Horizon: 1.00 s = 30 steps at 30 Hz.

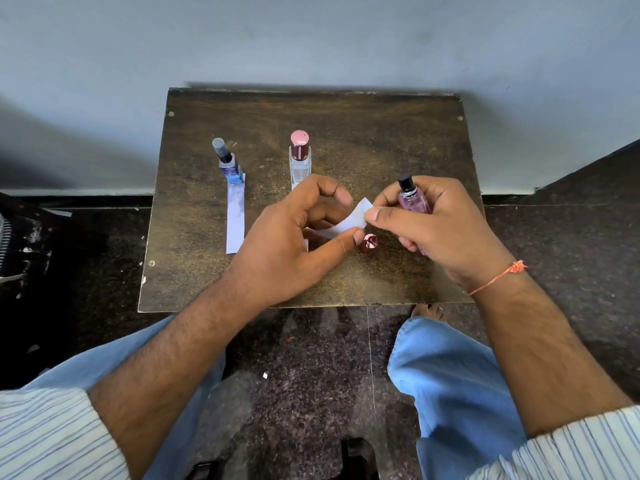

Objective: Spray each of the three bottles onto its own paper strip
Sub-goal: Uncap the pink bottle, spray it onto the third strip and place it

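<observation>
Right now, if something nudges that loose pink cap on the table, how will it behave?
Likely rolls: the pink cap looks round and seems to lie on its side on the bare table. Probably light, being small. It sits just below the left hand, so a knock seems plausible.

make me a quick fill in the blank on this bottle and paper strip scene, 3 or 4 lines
1. The right hand grips the ____ bottle, which has no cap on.
2. The left hand pinches a white paper ____ held up in front of that bottle.
3. The blue bottle stands on the far end of its own strip, at the table's ____ side.
4. The loose cap lies on the table between the two ____.

Missing words: purple; strip; left; hands
</observation>
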Tool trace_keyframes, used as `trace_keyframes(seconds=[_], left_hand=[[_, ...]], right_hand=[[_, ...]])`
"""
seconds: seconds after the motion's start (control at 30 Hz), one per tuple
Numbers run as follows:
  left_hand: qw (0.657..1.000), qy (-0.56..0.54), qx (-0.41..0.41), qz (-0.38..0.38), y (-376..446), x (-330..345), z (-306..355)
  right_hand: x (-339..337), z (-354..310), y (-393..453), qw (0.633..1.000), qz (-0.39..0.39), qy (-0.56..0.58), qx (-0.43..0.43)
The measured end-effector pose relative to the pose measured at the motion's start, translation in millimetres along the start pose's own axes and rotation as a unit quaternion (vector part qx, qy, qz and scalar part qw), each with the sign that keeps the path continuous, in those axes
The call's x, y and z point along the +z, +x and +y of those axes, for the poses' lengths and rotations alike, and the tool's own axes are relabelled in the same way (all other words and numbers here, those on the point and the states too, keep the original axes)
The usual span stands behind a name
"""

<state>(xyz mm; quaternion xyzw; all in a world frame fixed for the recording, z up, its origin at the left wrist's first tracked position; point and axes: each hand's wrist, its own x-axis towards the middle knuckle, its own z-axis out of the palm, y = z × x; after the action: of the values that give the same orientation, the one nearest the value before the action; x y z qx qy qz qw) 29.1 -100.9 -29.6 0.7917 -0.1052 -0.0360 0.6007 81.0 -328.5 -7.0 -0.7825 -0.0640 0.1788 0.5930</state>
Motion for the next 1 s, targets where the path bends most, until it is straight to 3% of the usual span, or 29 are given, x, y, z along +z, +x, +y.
trace_keyframes(seconds=[0.13,0.33,0.43,0.63,0.83,1.0], left_hand=[[0.999,0.013,0.005,-0.03,-0.9,-0.3,-0.7],[0.995,-0.075,0.044,-0.051,0.8,0.6,-0.9],[0.996,-0.06,0.057,-0.033,3.0,-0.3,-4.5],[0.999,-0.042,0.004,0.027,3.0,-1.2,-5.6],[0.997,-0.046,-0.036,0.054,4.7,-4.8,-1.3],[0.997,-0.056,-0.035,0.036,3.7,-5.5,4.5]], right_hand=[[3.6,-3.5,-1.1,1.0,-0.011,0.011,0.001],[5.3,-6.9,-2.9,0.997,-0.019,0.071,0.037],[9.4,-6.9,-2.3,0.993,-0.001,0.102,0.061],[4.2,-5.1,0.2,0.991,-0.004,0.123,0.055],[6.3,-0.6,-1.9,0.999,0.032,-0.008,-0.009],[5.6,-0.3,-2.1,0.997,0.064,-0.031,-0.044]])
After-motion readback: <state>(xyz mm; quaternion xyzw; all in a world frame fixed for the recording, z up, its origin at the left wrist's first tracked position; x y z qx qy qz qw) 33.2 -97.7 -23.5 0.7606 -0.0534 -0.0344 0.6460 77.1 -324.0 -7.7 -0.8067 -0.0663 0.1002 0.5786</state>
